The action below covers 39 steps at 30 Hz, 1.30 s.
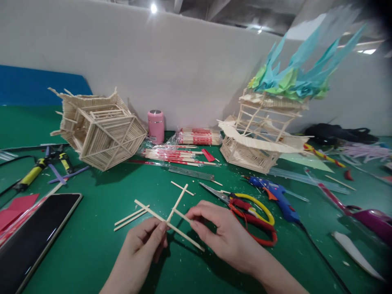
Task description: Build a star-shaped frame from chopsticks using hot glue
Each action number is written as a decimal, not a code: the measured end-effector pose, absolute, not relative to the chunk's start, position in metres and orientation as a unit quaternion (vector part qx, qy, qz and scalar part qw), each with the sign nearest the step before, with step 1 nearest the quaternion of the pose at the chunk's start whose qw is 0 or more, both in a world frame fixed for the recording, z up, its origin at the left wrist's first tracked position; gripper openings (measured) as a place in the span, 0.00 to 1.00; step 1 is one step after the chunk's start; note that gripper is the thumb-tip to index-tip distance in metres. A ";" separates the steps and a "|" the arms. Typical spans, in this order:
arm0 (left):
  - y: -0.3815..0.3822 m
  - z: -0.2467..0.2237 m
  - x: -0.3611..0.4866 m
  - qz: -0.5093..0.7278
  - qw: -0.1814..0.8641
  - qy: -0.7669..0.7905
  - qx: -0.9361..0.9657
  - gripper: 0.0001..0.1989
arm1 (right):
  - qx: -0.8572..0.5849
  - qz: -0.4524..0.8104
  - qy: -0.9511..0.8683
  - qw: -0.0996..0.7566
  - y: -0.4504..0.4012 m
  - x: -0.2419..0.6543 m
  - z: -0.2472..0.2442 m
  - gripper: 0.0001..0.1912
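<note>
The left hand (139,243) has thumb and fingertips clamped on the long stick (183,235), close to where the cross stick (179,200) meets it. The long stick slants through the grip, one end out past the fingers, the other running down in front of the right hand (225,234). The cross stick rises away from that joint. The right hand pinches one end of the short stick (182,215) between thumb and forefinger; its other end meets the cross stick, though whether it is fixed there or merely touching, I cannot tell.

The left hand's lower fingers are mostly hidden behind its thumb, and the joint is partly covered by the thumb tip. Both forearms run out at the bottom edge. The phone (36,241) is cut off at left, the purple tool (370,218) at right. The dark bundle (337,132) at the back is hard to make out.
</note>
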<state>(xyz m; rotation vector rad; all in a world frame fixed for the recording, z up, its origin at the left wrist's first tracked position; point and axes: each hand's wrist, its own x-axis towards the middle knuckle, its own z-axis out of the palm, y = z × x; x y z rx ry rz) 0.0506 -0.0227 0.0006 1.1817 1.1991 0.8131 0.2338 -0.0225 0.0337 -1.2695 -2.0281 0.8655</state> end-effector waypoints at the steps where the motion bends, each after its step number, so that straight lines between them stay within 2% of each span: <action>1: -0.023 0.001 0.050 0.347 0.593 0.515 0.513 0.18 | -0.470 0.313 -0.777 0.278 -0.024 0.236 0.035 0.08; 11: -0.023 0.002 0.050 0.313 0.574 0.517 0.552 0.18 | -0.457 0.239 -0.819 0.252 -0.028 0.245 0.030 0.11; 39: -0.024 0.002 0.050 0.293 0.572 0.520 0.563 0.17 | -0.453 0.226 -0.836 0.210 -0.029 0.250 0.033 0.13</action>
